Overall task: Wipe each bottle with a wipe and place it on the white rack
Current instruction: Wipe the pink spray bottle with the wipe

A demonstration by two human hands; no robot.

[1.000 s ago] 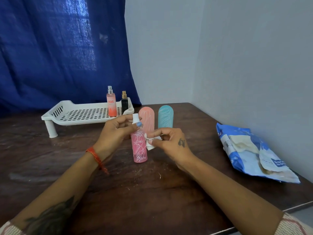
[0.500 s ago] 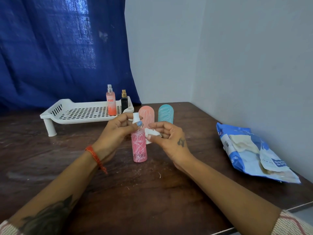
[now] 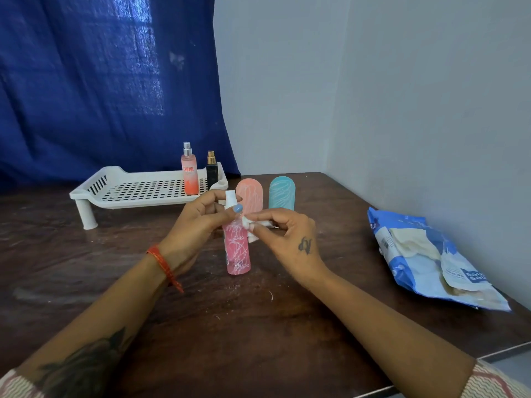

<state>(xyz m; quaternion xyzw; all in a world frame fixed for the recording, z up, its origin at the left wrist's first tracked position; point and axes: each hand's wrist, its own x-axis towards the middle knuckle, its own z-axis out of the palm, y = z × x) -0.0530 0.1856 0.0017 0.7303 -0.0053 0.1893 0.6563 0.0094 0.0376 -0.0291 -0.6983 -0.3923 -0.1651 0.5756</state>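
The left hand (image 3: 198, 225) pinches the neck of the pink spray bottle (image 3: 238, 251), which stands upright mid-table, its white nozzle (image 3: 230, 199) poking up between the fingers. The right hand (image 3: 290, 237) pinches a small white wipe (image 3: 250, 225) against the bottle's shoulder. Just behind stand a salmon bottle (image 3: 250, 193) and a teal bottle (image 3: 282, 193). The white rack (image 3: 138, 193) sits near the table's far left edge, an orange spray bottle (image 3: 189, 173) and a black bottle (image 3: 211, 171) in its right end. A blue wipes pack (image 3: 425, 259) lies by the right edge.

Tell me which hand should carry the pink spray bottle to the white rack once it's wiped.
Left, probably. The left hand already grips the pink spray bottle at its neck and sits on the white rack side. The right hand is busy pinching the wipe.
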